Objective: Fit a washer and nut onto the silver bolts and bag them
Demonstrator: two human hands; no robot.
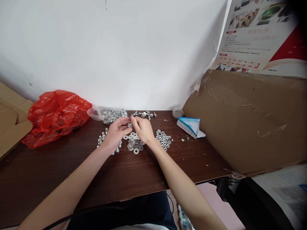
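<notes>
- Head view: a small metal fastener (129,125) is between the fingertips of both hands, raised above the surface (134,175), near its far edge and in front of the white wall (120,54).
- The fastener is small and partly covered by fingers; its long axis and which way its end points cannot be told.
- The left hand (116,132) is partly closed, thumb and fingers pinching the fastener from the left.
- The right hand (144,128) is curled, its fingertips closed at the fastener from the right.
- Below the hands lies a loose heap of flat washers (136,151); just right of it, a group of nuts (164,140).
- Bolts (103,136) stand left of the washers, several with shanks up, partly hidden by the left hand.
- Behind the hands are more fasteners (148,114) and 1 clear plastic container (96,113) with metal pieces, beside a red plastic bag (59,111).
</notes>
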